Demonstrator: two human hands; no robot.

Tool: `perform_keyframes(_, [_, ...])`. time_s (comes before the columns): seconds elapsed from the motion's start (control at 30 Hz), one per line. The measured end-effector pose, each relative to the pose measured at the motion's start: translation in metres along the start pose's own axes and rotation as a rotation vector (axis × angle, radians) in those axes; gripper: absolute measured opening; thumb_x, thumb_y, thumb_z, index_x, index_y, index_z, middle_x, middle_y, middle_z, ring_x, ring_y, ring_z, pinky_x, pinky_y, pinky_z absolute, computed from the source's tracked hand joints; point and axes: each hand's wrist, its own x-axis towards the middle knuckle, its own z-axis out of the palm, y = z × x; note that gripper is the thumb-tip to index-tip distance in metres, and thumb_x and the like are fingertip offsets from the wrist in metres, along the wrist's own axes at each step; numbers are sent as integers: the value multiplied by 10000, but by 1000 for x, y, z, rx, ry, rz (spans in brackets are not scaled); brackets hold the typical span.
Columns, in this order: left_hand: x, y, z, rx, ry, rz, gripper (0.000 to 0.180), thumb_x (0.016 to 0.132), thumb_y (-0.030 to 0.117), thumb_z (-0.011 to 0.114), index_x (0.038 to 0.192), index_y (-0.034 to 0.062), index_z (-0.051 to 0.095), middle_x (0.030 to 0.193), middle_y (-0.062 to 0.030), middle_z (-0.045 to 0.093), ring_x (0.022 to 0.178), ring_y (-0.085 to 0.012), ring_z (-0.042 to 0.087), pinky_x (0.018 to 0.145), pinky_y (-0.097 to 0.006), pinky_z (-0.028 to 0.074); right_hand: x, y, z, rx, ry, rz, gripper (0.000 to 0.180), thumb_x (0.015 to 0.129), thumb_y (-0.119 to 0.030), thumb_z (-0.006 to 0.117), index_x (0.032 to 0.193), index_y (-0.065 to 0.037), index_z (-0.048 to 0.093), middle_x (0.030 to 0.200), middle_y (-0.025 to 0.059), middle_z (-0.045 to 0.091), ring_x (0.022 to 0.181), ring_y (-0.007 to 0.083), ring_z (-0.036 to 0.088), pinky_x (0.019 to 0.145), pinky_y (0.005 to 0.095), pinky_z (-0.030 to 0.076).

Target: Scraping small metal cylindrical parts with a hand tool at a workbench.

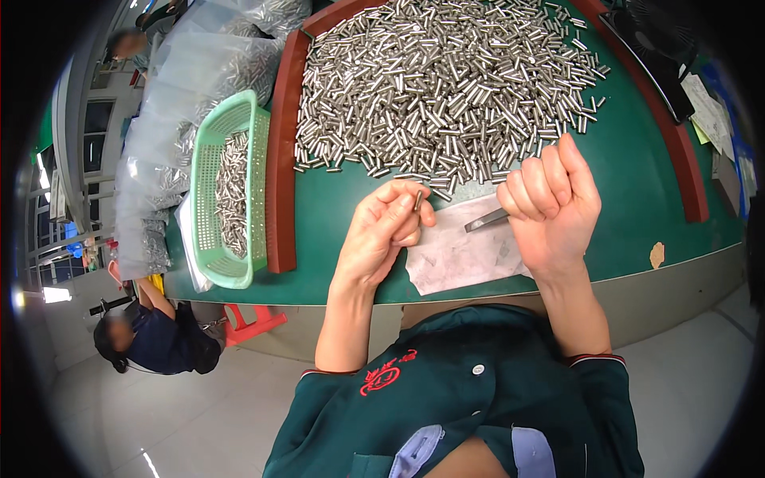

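Between the thumb and fingers of my left hand [381, 227] a small metal pin [418, 201] is pinched, standing nearly upright. My right hand [555, 209] is curled into a fist round a flat, dark grey metal tool [486, 220]. Only its blade-like end sticks out toward the left hand; the rest is hidden, so its exact kind cannot be told. Under both hands lies a smudged, pale pinkish cloth [458, 259]. Just beyond them spreads a large heap of short, shiny metal pins [446, 95].
Dark red rails [283, 175] flank the heap on the green tabletop [629, 199]. Left of them stands a pale green basket [259, 203] of pins, beside clear bags [159, 119] of parts. A black fan [657, 32] sits far right. A person [163, 331] is at the left.
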Motion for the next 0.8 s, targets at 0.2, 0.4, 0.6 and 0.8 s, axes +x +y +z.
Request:
perform_keyframes(0.2, [-19,-9,25,1146,131,193,76,806,38,531,813,7,462,577,-43,519,464,-90,442,428,-221,330,1,5,2,-86,-13,-22,452,923,-251,237,482,-154,248,391,-50,206,362,74,120,383,232,152])
perform_keyframes(0.4, [-21,-15,24,1625,126,329,184,772,99,567,857,23,422,593,-129,526,539,-318,526,476,-388,398,-4,16,3,-240,-34,18,446,914,-259,260,483,-147,246,392,-38,215,383,80,127,401,246,154])
perform_keyframes(0.6, [-20,-18,21,1515,145,369,148,749,68,585,797,29,450,569,-117,514,503,-295,510,456,-368,387,-2,25,2,-321,-64,-2,454,911,-239,274,471,-138,234,390,-25,224,376,81,138,392,251,157])
perform_keyframes(0.8, [-20,-23,22,1436,222,404,125,718,24,608,721,22,483,509,-87,463,426,-222,457,414,-313,357,-2,29,7,-328,-11,15,445,907,-225,292,473,-135,246,392,-27,229,376,77,142,391,243,161])
